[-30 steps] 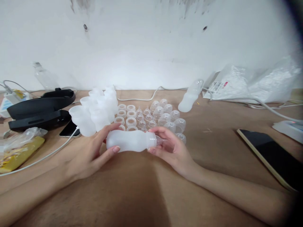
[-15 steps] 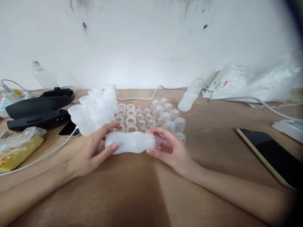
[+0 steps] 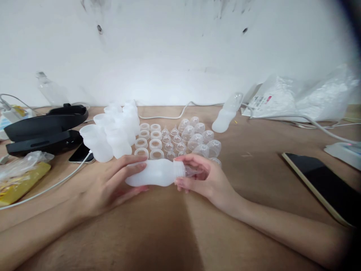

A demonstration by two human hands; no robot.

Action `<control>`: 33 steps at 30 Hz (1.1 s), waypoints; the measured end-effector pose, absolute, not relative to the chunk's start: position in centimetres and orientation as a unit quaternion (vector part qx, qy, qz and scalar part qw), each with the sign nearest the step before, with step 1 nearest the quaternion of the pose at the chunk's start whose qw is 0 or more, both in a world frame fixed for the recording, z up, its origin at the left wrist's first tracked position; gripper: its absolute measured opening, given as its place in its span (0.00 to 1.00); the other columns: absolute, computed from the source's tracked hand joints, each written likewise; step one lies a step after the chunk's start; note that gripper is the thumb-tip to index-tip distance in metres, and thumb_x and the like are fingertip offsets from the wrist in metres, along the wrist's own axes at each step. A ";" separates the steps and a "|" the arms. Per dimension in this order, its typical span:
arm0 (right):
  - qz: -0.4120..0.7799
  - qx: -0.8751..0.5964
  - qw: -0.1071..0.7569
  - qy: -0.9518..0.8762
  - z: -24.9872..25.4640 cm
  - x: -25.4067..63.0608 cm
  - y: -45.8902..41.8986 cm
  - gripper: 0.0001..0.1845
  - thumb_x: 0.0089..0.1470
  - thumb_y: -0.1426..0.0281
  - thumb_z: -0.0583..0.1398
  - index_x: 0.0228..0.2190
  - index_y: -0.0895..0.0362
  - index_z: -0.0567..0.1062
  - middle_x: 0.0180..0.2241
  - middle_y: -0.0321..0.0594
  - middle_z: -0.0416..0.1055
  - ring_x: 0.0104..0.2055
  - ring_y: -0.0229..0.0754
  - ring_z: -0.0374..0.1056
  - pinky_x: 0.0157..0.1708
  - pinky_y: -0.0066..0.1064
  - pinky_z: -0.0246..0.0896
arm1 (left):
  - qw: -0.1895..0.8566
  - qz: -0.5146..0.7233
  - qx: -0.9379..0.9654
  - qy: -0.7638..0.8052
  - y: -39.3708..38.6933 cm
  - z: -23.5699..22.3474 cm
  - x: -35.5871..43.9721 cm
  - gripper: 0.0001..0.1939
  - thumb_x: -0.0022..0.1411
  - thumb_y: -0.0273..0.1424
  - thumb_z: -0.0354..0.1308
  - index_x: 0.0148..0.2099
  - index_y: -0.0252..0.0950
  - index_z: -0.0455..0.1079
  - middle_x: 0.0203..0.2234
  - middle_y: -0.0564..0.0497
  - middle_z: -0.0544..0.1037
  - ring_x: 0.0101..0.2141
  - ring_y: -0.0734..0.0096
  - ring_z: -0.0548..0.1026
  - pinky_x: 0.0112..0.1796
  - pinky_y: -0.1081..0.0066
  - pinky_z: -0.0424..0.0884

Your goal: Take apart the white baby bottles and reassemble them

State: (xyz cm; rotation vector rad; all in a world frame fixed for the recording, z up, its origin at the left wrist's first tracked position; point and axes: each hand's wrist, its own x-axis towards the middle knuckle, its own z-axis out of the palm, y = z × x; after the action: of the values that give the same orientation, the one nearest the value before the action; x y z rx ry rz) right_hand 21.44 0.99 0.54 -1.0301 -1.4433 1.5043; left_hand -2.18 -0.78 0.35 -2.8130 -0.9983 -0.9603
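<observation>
Spanning a brown tabletop (image 3: pixel 158 233) against a marked white wall (image 3: pixel 169 49) with 2 dark holes, rows of bottle parts frame 2 bare hands working on a frosted bottle (image 3: pixel 158 172). The left hand (image 3: pixel 113 184) is closed around the bottle's base end, while the right hand (image 3: pixel 214 180) pinches the ring collar (image 3: pixel 179 170) below a clear nipple (image 3: pixel 193 171). Half a second earlier, the left thumb lay across the near face of the bottle; now that hand's fingers reach over the body, with a digit along its lower edge, and the right hand remains at the collar. The frosted bottle lies on its side at center, just in front of the parts, its long axis running nearly left to right, nipple pointing right and base left. Behind, from left, are upright open bottles (image 3: pixel 121 131), white rings (image 3: pixel 155 144) in 2 columns, clear nipples (image 3: pixel 168 146) and domed caps (image 3: pixel 195 141). Beyond the caps rests 1 capped bottle (image 3: pixel 225 116). A phone (image 3: pixel 318 184) lies at far right, and a black case (image 3: pixel 47 122) sits at left.
</observation>
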 end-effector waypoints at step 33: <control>-0.117 -0.530 -0.042 -0.839 4.5 26.4 2.0 0.07 0.47 0.67 0.58 0.29 0.57 0.67 0.27 0.40 0.70 0.23 0.44 0.67 0.16 0.29 0.43 | -0.334 -0.386 -0.681 -0.524 -0.8 0.4 -0.4 0.20 0.55 0.41 0.54 0.49 0.41 0.57 0.41 0.49 0.68 0.32 0.68 0.70 0.26 0.75 0.66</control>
State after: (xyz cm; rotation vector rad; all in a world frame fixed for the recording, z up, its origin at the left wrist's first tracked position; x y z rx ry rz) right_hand 26.43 1.97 4.49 -1.7104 -2.7077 -0.3764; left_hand -0.44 -0.82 0.43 -2.7631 -2.1281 -1.5676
